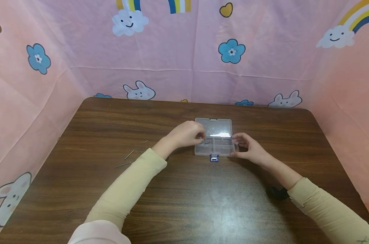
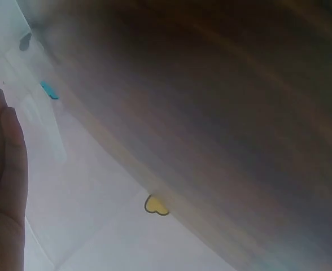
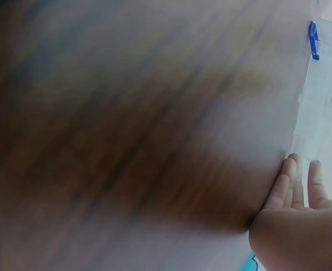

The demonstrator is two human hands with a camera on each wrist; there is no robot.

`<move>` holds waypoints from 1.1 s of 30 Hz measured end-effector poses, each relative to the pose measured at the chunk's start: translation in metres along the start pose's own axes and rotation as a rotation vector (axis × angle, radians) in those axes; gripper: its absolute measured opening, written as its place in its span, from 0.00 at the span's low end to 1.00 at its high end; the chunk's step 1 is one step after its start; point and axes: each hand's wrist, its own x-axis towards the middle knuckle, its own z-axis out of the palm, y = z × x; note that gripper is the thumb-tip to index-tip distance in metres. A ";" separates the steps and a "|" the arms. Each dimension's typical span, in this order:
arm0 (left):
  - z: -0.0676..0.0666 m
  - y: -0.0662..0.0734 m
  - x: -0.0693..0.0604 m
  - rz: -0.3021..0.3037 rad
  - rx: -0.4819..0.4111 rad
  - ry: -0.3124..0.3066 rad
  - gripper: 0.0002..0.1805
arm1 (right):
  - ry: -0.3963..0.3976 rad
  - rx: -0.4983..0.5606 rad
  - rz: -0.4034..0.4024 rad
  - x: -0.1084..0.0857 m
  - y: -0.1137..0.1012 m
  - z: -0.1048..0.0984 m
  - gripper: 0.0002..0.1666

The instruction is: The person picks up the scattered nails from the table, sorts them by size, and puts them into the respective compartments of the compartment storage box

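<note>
A clear plastic compartment box (image 1: pixel 223 150) stands on the table with its lid (image 1: pixel 213 127) raised toward the back and a blue latch (image 1: pixel 214 158) at its front. My left hand (image 1: pixel 187 133) bends its fingers over the left compartments. Just below those fingertips shows a thin metal nail-like pin (image 1: pixel 206 142); whether the fingers pinch it or it lies in the compartment, I cannot tell. At the box's right end my right hand (image 1: pixel 248 148) grips the side between thumb and fingers. The right wrist view shows those fingers (image 3: pixel 290 180) against the box's end (image 3: pixel 310 148).
Several loose metal pins (image 1: pixel 129 154) lie on the brown wooden table (image 1: pixel 184 206) left of the box, partly hidden by the left sleeve (image 1: pixel 135 184). A dark object (image 1: pixel 278 193) sits beneath the right wrist. Pink patterned cloth (image 1: pixel 175 51) surrounds the table's back and sides.
</note>
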 end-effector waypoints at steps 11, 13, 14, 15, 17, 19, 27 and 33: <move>0.002 0.002 0.007 -0.028 -0.002 -0.048 0.05 | 0.000 0.019 -0.001 0.002 0.000 -0.003 0.36; 0.003 0.002 0.008 -0.035 0.002 -0.054 0.05 | -0.002 0.023 0.000 0.003 0.000 -0.003 0.36; 0.003 0.002 0.008 -0.037 0.004 -0.057 0.05 | -0.004 0.020 -0.005 0.003 0.000 -0.004 0.36; 0.003 0.002 0.008 -0.040 0.006 -0.060 0.05 | -0.005 0.022 -0.005 0.003 0.000 -0.004 0.36; 0.003 0.002 0.009 -0.043 0.010 -0.065 0.05 | -0.008 0.026 -0.005 0.004 0.000 -0.005 0.36; 0.004 0.002 0.010 -0.045 0.015 -0.070 0.06 | -0.012 0.026 -0.006 0.004 -0.001 -0.006 0.36; 0.005 0.002 0.013 -0.060 0.017 -0.076 0.06 | -0.017 0.023 -0.005 0.006 0.000 -0.009 0.36; 0.004 0.003 0.013 -0.059 0.023 -0.064 0.06 | -0.014 0.028 -0.010 0.008 0.001 -0.010 0.36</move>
